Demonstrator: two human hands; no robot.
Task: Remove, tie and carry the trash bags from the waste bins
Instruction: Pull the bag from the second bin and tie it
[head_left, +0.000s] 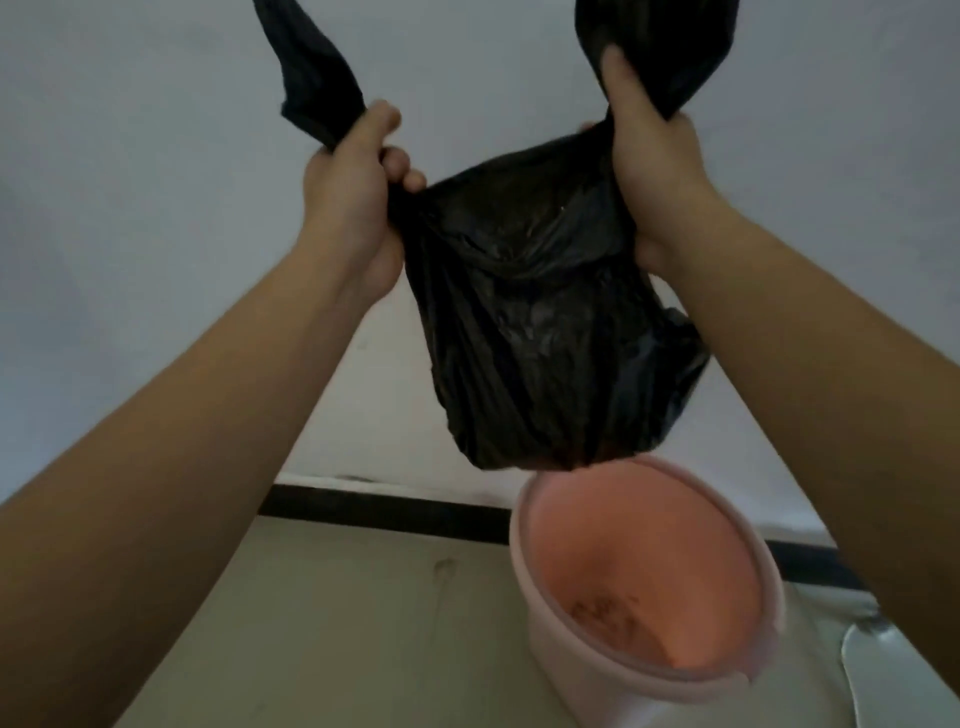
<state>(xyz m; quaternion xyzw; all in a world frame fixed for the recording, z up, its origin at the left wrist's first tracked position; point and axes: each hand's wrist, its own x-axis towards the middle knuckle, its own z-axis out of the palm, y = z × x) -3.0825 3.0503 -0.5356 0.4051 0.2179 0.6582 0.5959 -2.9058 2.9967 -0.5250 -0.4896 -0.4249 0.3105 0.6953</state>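
Head view. A black trash bag (550, 322) hangs between the two raised hands, over the far edge of a pink waste bin (644, 587) that stands on the floor (337, 623) close to a pale wall (130, 208) with a dark skirting strip (384, 506). The left hand (353, 208) grips the bag's left ear in a closed fist, with the fingers (400, 163) curled tightly round the gathered plastic; the loose end of the ear stands up above the fist. The right hand (649, 171) clasps the right ear in the same way, thumb uppermost, and its loose end likewise rises out of the grip. Holding the ears apart and high draws the mouth taut and lets the load settle into the bag's rounded bottom, which keeps the contents in and frees two tails for knotting. The bag is out of the bin; its base lies just over the bin's rim, and contact there cannot be judged. The bin holds no liner, only a few dark crumbs (605, 610) on its bottom. Removal appears complete and tying is the step in hand: it calls for crossing the two ears over the mouth.
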